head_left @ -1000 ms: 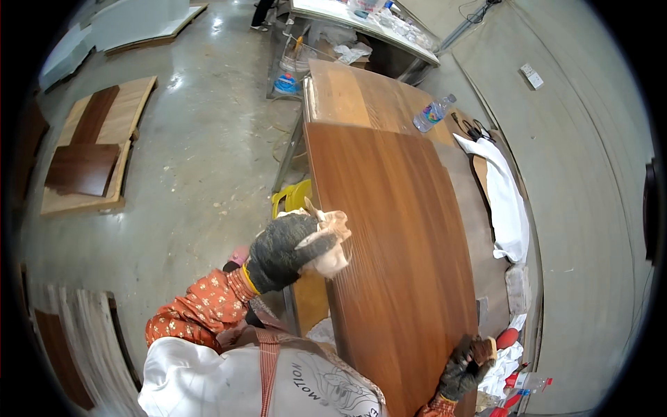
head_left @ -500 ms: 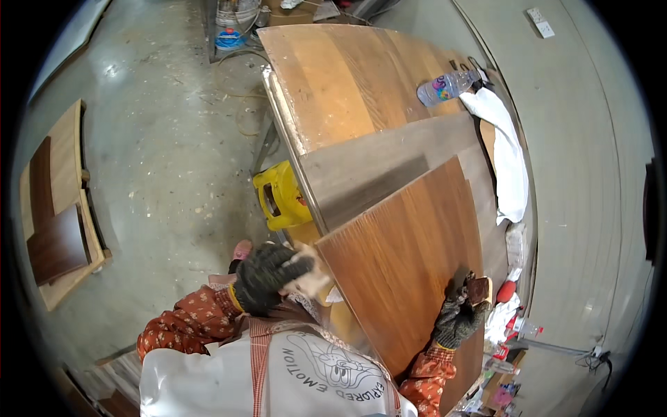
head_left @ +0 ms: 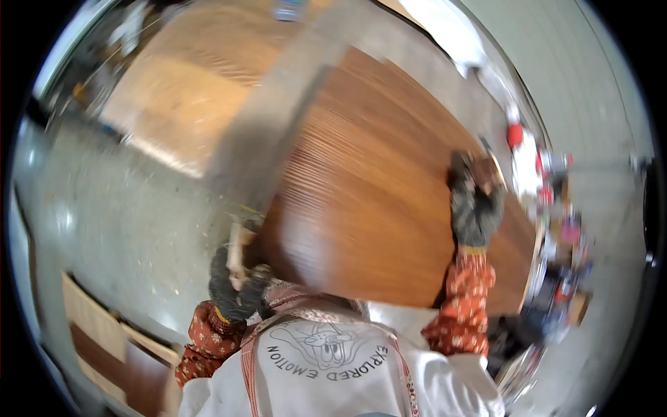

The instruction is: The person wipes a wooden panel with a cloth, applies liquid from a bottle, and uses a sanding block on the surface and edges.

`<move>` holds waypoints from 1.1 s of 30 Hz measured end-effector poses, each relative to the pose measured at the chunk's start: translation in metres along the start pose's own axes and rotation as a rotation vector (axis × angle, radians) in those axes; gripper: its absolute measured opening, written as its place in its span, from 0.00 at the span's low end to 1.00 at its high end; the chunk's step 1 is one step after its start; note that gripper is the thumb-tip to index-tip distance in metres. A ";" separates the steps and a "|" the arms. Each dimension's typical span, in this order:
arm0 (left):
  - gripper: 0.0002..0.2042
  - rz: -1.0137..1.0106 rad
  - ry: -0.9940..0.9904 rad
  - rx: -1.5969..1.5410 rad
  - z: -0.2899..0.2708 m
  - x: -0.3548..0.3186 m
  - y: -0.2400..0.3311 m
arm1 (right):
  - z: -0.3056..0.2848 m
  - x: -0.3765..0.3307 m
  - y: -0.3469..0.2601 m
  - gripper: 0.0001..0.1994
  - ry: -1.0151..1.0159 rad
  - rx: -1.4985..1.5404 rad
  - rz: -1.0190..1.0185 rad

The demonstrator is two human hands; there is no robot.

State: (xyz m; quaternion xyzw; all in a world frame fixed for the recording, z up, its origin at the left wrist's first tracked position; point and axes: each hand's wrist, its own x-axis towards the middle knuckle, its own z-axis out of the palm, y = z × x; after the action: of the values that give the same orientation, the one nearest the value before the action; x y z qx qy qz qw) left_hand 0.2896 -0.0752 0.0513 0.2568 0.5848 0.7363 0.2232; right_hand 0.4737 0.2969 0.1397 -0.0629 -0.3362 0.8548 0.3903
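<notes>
A large reddish-brown wood-grain board (head_left: 389,187) lies across the worktable in front of me. My left hand (head_left: 236,288), in a dark knit glove, is closed round a pale beige rag (head_left: 237,254) beside the board's near left corner. Motion blur smears that hand and rag. My right hand (head_left: 476,212), gloved alike, rests over the right part of the board. Its fingers grip a small brown block (head_left: 484,169) with a pale edge; its exact kind is unclear.
Under the board is a greyish panel (head_left: 278,76), with a lighter wood sheet (head_left: 180,83) at the far left. White cloth (head_left: 445,28) lies along the far edge. Bottles and clutter (head_left: 563,236) stand at the right. More boards (head_left: 111,347) sit at the lower left.
My view has swung to the left-right angle, so the table and board appear rotated. The right hand now sits farther up the picture, still with the block; the left still holds the rag.
</notes>
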 end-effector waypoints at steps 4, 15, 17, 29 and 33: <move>0.23 0.065 0.198 0.432 0.005 -0.009 -0.012 | -0.002 0.001 -0.015 0.24 0.006 0.020 -0.010; 0.15 0.481 0.018 1.205 0.050 0.026 0.062 | -0.058 -0.015 -0.022 0.19 -0.003 0.101 -0.041; 0.18 0.699 0.002 1.375 0.031 0.047 0.080 | -0.047 -0.018 -0.017 0.21 -0.002 0.039 -0.036; 0.21 0.961 -0.740 1.377 0.117 0.090 0.067 | -0.046 -0.232 -0.057 0.42 0.298 -0.098 -0.362; 0.20 1.134 -0.873 1.347 0.183 0.112 0.016 | -0.097 -0.307 -0.042 0.41 0.430 -0.034 -0.430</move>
State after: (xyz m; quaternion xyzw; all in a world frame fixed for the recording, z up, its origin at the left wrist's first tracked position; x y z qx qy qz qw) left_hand 0.3200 0.1282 0.1137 0.8227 0.5384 0.0872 -0.1600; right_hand 0.7474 0.1496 0.0439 -0.1763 -0.2657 0.7139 0.6234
